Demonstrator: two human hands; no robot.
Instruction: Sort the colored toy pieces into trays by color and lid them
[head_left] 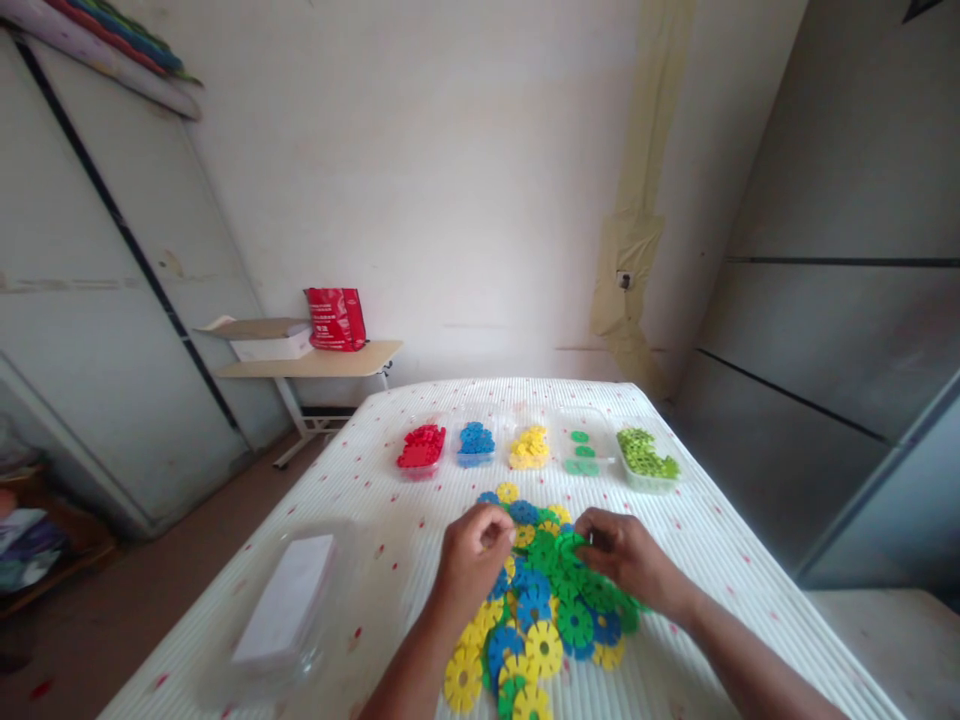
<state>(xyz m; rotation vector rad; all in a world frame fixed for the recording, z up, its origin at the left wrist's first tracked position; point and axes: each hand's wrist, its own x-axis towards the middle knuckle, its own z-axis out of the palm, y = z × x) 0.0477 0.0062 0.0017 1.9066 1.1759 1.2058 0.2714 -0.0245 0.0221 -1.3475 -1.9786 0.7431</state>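
A heap of slotted plastic flower discs in green (575,622), yellow (544,648) and blue (533,604) lies before me on the table. My left hand (476,548) is over the heap's left side, thumb and fingers curled together in a pinch; whatever is between them is hidden. My right hand (634,558) reaches in from the other side. Its curved thumb and fingers close at the green discs in the upper right of the heap, and I cannot make out what they hold.
Behind the heap stands a row of clear tubs: red pieces (422,446), blue pieces (476,440), yellow pieces (529,446), a few green discs (580,452) and light green pieces (646,455). To the left, a clear tray holds a white box (286,598). A side table (375,358) carries a red bag (337,320).
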